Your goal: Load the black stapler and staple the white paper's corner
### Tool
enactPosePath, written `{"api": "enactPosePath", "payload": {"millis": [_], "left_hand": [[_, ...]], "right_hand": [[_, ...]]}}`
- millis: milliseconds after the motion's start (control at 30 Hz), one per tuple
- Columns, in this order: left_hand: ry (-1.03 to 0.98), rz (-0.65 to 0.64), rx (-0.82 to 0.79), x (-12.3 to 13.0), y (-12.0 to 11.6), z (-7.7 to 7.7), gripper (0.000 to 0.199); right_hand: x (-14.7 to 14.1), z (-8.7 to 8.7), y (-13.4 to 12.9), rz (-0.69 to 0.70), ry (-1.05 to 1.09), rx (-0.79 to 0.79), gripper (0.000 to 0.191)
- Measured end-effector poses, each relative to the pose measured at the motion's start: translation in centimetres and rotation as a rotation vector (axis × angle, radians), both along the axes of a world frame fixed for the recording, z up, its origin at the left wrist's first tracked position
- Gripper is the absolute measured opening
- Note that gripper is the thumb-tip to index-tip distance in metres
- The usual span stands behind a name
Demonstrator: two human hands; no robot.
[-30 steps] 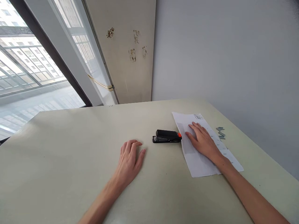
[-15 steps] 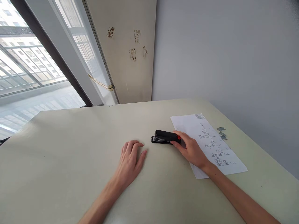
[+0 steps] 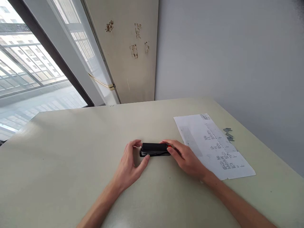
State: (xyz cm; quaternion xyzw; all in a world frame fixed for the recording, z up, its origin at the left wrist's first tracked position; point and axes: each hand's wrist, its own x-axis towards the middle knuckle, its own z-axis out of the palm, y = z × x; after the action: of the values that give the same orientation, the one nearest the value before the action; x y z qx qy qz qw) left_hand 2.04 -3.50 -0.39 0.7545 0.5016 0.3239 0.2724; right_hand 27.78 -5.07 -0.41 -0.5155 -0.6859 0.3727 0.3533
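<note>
A black stapler with a red patch at its right end lies lengthwise before me at the table's middle. My right hand grips that right end, thumb on the near side and fingers behind. Around the opposite end curves my left hand; its thumb touches the near edge while its fingertips sit at the far left corner. A printed sheet of paper lies flat to the right, partly under my right wrist and forearm.
Small grey staple strips lie right of the paper, near the table's right edge. The pale table meets a grey wall on the right. A stained cream panel and window stand beyond.
My right hand has brought the stapler left and nearer, off the paper. My left hand, formerly apart from it, now takes hold of its left end.
</note>
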Motion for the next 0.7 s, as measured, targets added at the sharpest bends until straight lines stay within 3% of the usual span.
{"api": "enactPosePath", "payload": {"millis": [133,433,567,700], "left_hand": [[-0.186,0.080,-0.119,-0.1,0.5,0.1,0.037],[-0.439,0.302,-0.255,0.4,1.1,0.8,0.044],[-0.634,0.329,-0.265,0.0,1.6,0.5,0.045],[-0.680,0.325,-0.300,-0.1,1.7,0.6,0.043]], "right_hand": [[-0.3,0.0,-0.7,-0.133,0.069,-0.111,0.049],[-1.1,-0.3,-0.9,-0.188,0.101,-0.101,0.045],[-1.2,-0.4,-0.9,-0.193,0.114,-0.102,0.043],[-1.3,-0.3,-1.1,-0.170,0.070,-0.108,0.042]]}}
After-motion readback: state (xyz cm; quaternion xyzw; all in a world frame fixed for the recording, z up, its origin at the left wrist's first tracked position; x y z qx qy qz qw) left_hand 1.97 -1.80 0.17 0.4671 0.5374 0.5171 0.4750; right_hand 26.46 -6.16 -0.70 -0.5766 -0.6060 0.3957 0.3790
